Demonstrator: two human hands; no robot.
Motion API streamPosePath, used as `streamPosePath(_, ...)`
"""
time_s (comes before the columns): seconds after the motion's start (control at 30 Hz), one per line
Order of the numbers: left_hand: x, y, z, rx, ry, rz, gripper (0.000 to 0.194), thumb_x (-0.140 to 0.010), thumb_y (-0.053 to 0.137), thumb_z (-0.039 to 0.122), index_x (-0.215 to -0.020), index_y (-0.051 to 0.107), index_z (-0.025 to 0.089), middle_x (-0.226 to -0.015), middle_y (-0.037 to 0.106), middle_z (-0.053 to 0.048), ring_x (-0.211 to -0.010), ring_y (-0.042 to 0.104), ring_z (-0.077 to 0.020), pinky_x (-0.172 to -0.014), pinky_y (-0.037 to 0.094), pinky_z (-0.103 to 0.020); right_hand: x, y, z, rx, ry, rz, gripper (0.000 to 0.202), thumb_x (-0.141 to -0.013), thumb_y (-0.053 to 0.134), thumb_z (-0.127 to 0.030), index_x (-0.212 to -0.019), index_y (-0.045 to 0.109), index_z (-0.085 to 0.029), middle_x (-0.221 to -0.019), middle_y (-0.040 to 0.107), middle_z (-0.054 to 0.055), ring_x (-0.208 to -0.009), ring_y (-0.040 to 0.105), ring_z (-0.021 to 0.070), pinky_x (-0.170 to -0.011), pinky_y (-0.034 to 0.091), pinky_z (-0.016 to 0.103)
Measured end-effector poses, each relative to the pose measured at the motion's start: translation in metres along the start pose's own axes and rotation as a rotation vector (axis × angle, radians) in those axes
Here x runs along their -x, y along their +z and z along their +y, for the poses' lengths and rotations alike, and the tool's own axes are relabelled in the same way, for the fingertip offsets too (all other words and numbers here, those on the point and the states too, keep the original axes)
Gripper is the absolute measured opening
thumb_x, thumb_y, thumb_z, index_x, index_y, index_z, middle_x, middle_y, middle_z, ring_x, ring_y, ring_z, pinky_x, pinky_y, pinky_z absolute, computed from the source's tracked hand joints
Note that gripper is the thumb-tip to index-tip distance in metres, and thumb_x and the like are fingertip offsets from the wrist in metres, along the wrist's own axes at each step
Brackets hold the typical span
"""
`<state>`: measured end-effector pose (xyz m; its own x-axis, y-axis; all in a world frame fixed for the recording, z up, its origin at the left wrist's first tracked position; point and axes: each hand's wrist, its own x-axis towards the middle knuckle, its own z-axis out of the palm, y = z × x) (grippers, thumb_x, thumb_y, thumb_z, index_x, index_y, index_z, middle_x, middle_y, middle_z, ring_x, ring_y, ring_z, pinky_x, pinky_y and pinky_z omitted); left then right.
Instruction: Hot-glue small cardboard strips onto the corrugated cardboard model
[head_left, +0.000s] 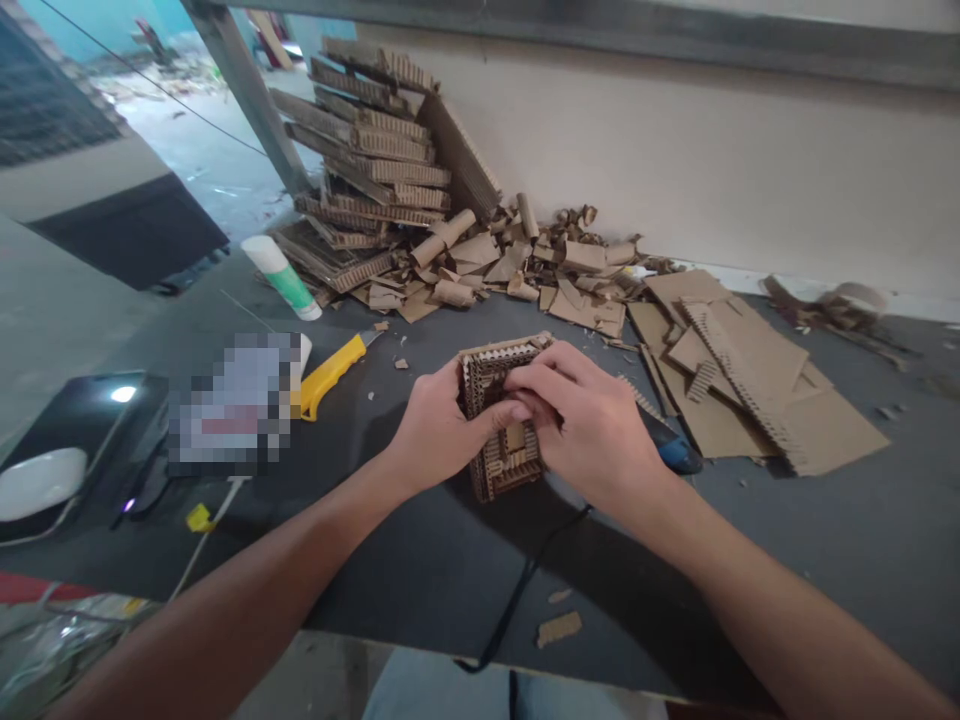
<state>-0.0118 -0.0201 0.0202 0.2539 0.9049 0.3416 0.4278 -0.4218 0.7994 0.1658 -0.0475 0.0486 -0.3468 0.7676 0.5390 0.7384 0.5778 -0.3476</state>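
Note:
A small box-like piece built of corrugated cardboard (491, 478) stands tilted on the dark table in front of me. My left hand (439, 425) grips its left side, the thumb reaching across the front. At the upper right of the piece is my right hand (592, 405), its fingers bent and pinched together near my left thumb. Whatever lies between those right fingertips is hidden. Just beyond my right hand rests a tool with a blue handle (679, 452), partly covered by the hand. Left of the piece lies a yellow-handled cutter (330, 378).
Stacked corrugated strips (397, 170) and cardboard scraps (480, 255) fill the back. Flat cardboard sheets (750, 370) lie to the right. A white-green tube (281, 277), a blurred-out item (232, 405) and a white mouse (41, 483) on a dark tablet-like slab are leftward. A black cord (517, 590) crosses the front edge.

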Motion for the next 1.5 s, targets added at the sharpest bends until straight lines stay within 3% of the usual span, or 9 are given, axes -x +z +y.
streamPosePath(0.23, 0.001, 0.002, 0.002, 0.025, 0.003, -0.015, 0.063, -0.074, 0.076, 0.065, -0.114, 0.068, 0.017, -0.095, 0.077, -0.005, -0.087, 0.072, -0.0246, -0.073, 0.056, -0.030, -0.002, -0.003, -0.005, -0.010, 0.027, 0.120, 0.021, -0.088, 0.055, -0.006, -0.083, 0.070, -0.020, -0.082, 0.066, 0.004, -0.066, 0.059, 0.0128, -0.057, 0.044, 0.025)
streamPosePath(0.37, 0.001, -0.001, 0.004, 0.049, 0.014, -0.021, 0.065, -0.074, 0.076, 0.065, -0.119, 0.067, 0.018, -0.102, 0.077, -0.006, -0.094, 0.072, -0.0264, -0.079, 0.057, -0.031, -0.002, -0.005, -0.011, -0.025, 0.110, 0.210, 0.018, -0.084, 0.064, -0.007, -0.077, 0.072, -0.021, -0.077, 0.066, 0.002, -0.060, 0.057, 0.0113, -0.053, 0.042, 0.025)
streamPosePath(0.53, 0.002, -0.002, 0.003, 0.050, 0.013, -0.022, 0.060, -0.077, 0.076, 0.060, -0.119, 0.067, 0.017, -0.105, 0.077, -0.007, -0.098, 0.072, -0.0265, -0.080, 0.057, -0.030, -0.001, -0.005, -0.011, -0.079, 0.232, 0.231, 0.010, -0.081, 0.072, -0.014, -0.073, 0.071, -0.020, -0.077, 0.066, 0.002, -0.058, 0.055, 0.0114, -0.051, 0.041, 0.026)
streamPosePath(0.77, 0.005, -0.001, 0.006, -0.001, 0.026, 0.004, 0.033, -0.091, 0.063, 0.038, -0.116, 0.066, 0.017, -0.101, 0.076, -0.006, -0.090, 0.072, -0.0220, -0.075, 0.055, -0.027, -0.007, -0.017, -0.007, -0.165, 0.318, 0.119, 0.009, -0.077, 0.079, -0.021, -0.077, 0.071, -0.020, -0.079, 0.066, 0.001, -0.058, 0.055, 0.0112, -0.055, 0.045, 0.027)
streamPosePath(0.93, 0.002, -0.001, 0.009, 0.044, -0.002, 0.021, 0.024, -0.091, 0.062, 0.035, -0.106, 0.067, 0.016, -0.096, 0.075, -0.005, -0.087, 0.071, -0.0212, -0.075, 0.055, -0.029, -0.008, -0.026, -0.003, -0.352, 0.480, -0.062, 0.015, -0.081, 0.077, -0.030, -0.081, 0.064, -0.021, -0.078, 0.065, 0.000, -0.056, 0.055, 0.0107, -0.053, 0.045, 0.027)
streamPosePath(1.03, 0.001, 0.000, 0.007, 0.080, -0.020, 0.018, 0.023, -0.091, 0.062, 0.034, -0.104, 0.068, 0.016, -0.095, 0.075, -0.005, -0.087, 0.071, -0.0216, -0.076, 0.055, -0.030, -0.007, -0.023, -0.002, -0.410, 0.548, -0.092, 0.017, -0.083, 0.074, -0.031, -0.081, 0.060, -0.021, -0.076, 0.064, -0.001, -0.056, 0.054, 0.0105, -0.053, 0.043, 0.027)
streamPosePath(1.27, -0.002, -0.001, 0.003, 0.118, -0.017, 0.015, 0.026, -0.089, 0.065, 0.034, -0.106, 0.069, 0.016, -0.097, 0.075, -0.005, -0.088, 0.071, -0.0211, -0.076, 0.056, -0.029, -0.007, -0.015, -0.004, -0.356, 0.485, -0.022, 0.012, -0.083, 0.073, -0.024, -0.080, 0.062, -0.021, -0.076, 0.060, -0.001, -0.062, 0.055, 0.0116, -0.059, 0.044, 0.027)
streamPosePath(1.5, -0.001, 0.001, 0.012, 0.038, -0.082, 0.111, 0.024, -0.088, 0.063, 0.037, -0.096, 0.068, 0.015, -0.088, 0.075, -0.004, -0.079, 0.069, -0.0198, -0.070, 0.055, -0.028, -0.003, -0.017, -0.012, -0.071, 0.341, -0.096, 0.010, -0.086, 0.069, -0.021, -0.078, 0.064, -0.020, -0.082, 0.059, 0.002, -0.062, 0.052, 0.0118, -0.058, 0.042, 0.028)
